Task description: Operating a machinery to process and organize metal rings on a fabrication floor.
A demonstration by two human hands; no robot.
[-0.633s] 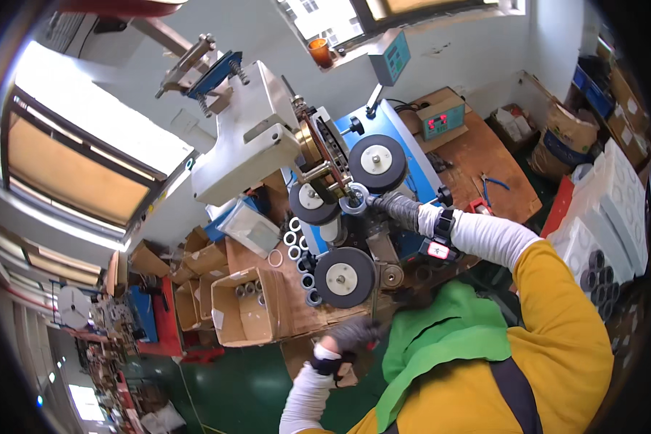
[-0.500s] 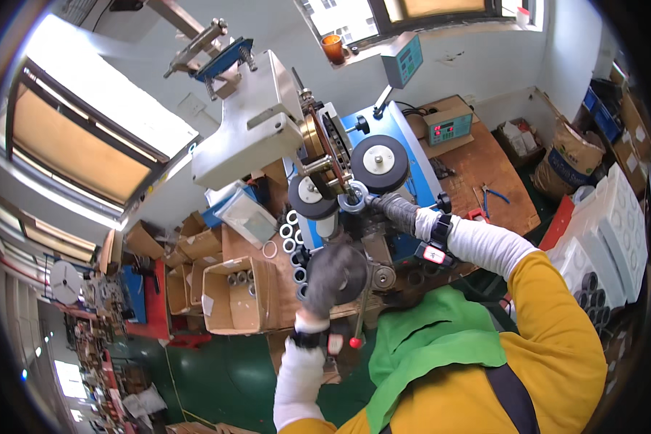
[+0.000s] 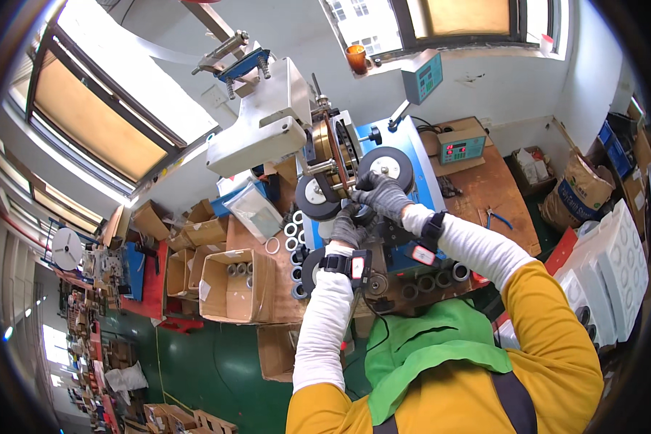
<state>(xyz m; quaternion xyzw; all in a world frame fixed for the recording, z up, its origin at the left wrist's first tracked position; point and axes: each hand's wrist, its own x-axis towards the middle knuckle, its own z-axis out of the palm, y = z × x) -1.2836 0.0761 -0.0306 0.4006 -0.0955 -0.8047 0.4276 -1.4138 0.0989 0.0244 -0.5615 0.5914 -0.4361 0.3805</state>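
Both my hands, in grey gloves, meet at the middle of a ring-winding machine [image 3: 257,134]. My left hand [image 3: 349,227] is closed, fingers pointing up, just below the brass-coloured wheel [image 3: 321,141]. Close beside it, my right hand [image 3: 385,195] has its fingers bent inward in front of the right black roller [image 3: 405,172]. A dark rounded piece [image 3: 365,215] shows partly between the hands. Gloves hide most of it and what the fingertips hold. The left black roller [image 3: 312,207] with a pale hub sits just beyond my left hand.
Pale rings [image 3: 291,230] stand in rows left of the machine, beside a cardboard box [image 3: 217,307] holding several more. More dark rings [image 3: 427,283] line the near edge. On the right are a control box [image 3: 461,150], blue-handled pliers [image 3: 498,219] and white foam trays [image 3: 604,267].
My left hand has risen from beside the red-knobbed lever to the machine's middle. My right hand has shifted up slightly, and the pale ring seen there before is no longer visible. The view has shifted a little.
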